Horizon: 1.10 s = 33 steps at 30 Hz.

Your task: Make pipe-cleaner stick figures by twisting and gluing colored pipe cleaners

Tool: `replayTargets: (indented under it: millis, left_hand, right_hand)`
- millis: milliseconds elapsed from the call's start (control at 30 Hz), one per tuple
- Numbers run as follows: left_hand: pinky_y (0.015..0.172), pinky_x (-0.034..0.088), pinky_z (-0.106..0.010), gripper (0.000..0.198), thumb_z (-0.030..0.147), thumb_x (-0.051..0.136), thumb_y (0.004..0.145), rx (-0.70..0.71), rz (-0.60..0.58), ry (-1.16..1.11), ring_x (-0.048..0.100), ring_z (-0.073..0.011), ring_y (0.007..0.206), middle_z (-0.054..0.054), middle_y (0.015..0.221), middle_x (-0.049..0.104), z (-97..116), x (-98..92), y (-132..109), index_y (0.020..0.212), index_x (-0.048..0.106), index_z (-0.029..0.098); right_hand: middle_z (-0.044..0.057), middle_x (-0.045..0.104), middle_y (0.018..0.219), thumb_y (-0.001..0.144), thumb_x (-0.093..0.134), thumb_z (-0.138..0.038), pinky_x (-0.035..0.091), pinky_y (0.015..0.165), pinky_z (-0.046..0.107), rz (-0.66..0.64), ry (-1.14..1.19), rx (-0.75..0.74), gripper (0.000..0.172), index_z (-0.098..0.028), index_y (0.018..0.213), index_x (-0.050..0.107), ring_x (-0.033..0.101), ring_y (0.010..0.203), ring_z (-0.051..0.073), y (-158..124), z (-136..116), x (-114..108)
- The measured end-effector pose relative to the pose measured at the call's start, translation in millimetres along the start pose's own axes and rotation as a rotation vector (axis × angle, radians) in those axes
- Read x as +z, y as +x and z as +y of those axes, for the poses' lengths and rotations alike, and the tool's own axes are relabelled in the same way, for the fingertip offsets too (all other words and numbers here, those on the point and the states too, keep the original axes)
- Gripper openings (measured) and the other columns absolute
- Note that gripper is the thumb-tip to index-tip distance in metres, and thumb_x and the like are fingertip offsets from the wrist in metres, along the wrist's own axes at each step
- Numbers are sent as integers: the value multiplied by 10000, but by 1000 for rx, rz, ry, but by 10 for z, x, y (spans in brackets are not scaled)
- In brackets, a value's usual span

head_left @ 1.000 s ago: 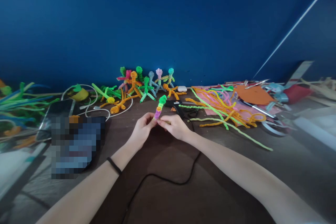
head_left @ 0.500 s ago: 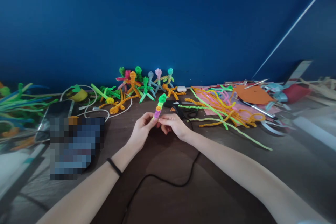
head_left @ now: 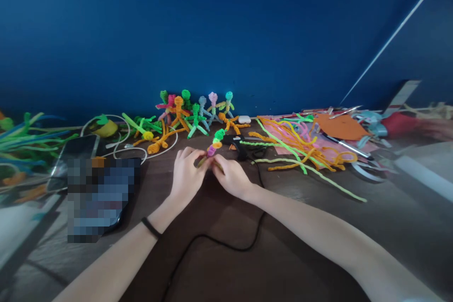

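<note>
A pipe-cleaner figure stands tilted between my hands at the middle of the table, with a green top, an orange band and a purple part below. My left hand pinches one of its yellowish lower ends from the left. From the right, the closed fingers of my right hand grip another yellowish end. Fingers partly hide the lower part. Just behind my right hand lies a black glue gun, its cord running toward me.
Several finished pipe-cleaner figures stand along the blue wall. Loose pipe cleaners and orange foam sheet lie to the right. Phones, a white cable and more pipe cleaners are on the left. A blurred hand-like shape shows far right.
Both hands have turned knuckles-up, and their fingertips have shifted to the figure's yellowish lower ends. The figure has lowered slightly. A blurred hand-like shape has appeared at the far right.
</note>
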<state>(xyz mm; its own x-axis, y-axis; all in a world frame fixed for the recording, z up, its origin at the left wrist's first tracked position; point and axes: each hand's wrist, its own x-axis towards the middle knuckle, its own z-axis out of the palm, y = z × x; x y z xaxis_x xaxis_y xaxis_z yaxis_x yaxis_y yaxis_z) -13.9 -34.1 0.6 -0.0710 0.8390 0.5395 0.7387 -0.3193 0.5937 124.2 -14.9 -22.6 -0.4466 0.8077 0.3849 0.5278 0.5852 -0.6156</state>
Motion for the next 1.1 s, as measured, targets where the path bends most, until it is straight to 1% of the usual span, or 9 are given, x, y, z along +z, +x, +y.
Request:
replayTargets:
  millis: [133,300,433,567,667,733,900,1000,1100]
  left_hand:
    - [692,356,-323,140,321,590,716,-26,-30,-21,485,-204,723,-33,687,559,-8,-21,17,654,650,210]
    - [681,408,-288,133,299,621,679,-332,-73,-511,553,-169,709,-21,722,624,3,16,21,713,664,178]
    - [679,435,-261,171,294,687,617,-541,-90,-962,554,-131,671,-14,687,629,4,77,20,695,653,146]
    - [615,450,-229,169,262,709,605,-620,-173,-1199,549,-106,612,-13,648,614,-15,95,40,679,643,126]
    - [573,457,-232,149,237,705,612,-629,-243,-1245,553,-113,573,-16,609,605,-27,78,59,669,635,119]
    - [556,459,-236,152,243,696,627,-621,-293,-1220,559,-121,562,-20,599,603,-29,59,68,675,628,116]
    - [570,476,-232,179,276,670,670,-569,-315,-1090,578,-124,609,-7,668,604,-19,22,68,770,604,143]
    - [529,468,-210,187,266,661,681,-581,-326,-1073,560,-103,588,14,666,584,-11,23,60,821,581,169]
    - [465,421,-174,153,220,644,695,-601,-351,-1145,488,-66,485,37,558,519,-11,28,58,814,572,157]
  right_hand:
    - [53,638,745,879,342,-225,279,518,234,35,-231,-54,177,-173,857,510,568,607,142,-18,9,14]
    - [22,596,639,896,325,-291,259,506,226,42,-214,-11,215,-182,847,504,535,541,128,-14,-9,-15]
    - [-13,510,560,894,337,-312,286,509,208,29,12,24,258,-186,706,461,474,499,98,13,-33,-64]
    - [-32,462,503,884,360,-332,344,521,194,-41,383,39,310,-178,621,419,453,482,81,60,-11,-88]
    - [-41,465,473,870,378,-356,333,452,194,-167,607,93,281,-172,670,451,418,420,77,89,30,-72]
    - [-47,461,461,865,385,-369,313,419,194,-213,663,123,271,-172,691,455,398,392,75,91,50,-55]
    - [-44,443,477,867,395,-350,327,506,201,-22,471,91,322,-172,599,412,427,465,74,47,37,-44]
    - [-46,435,489,862,405,-356,314,512,204,8,423,92,326,-167,598,434,418,479,73,37,24,-58]
    - [-54,416,481,853,415,-357,291,474,200,-1,482,134,289,-162,651,484,385,452,67,53,21,-63]
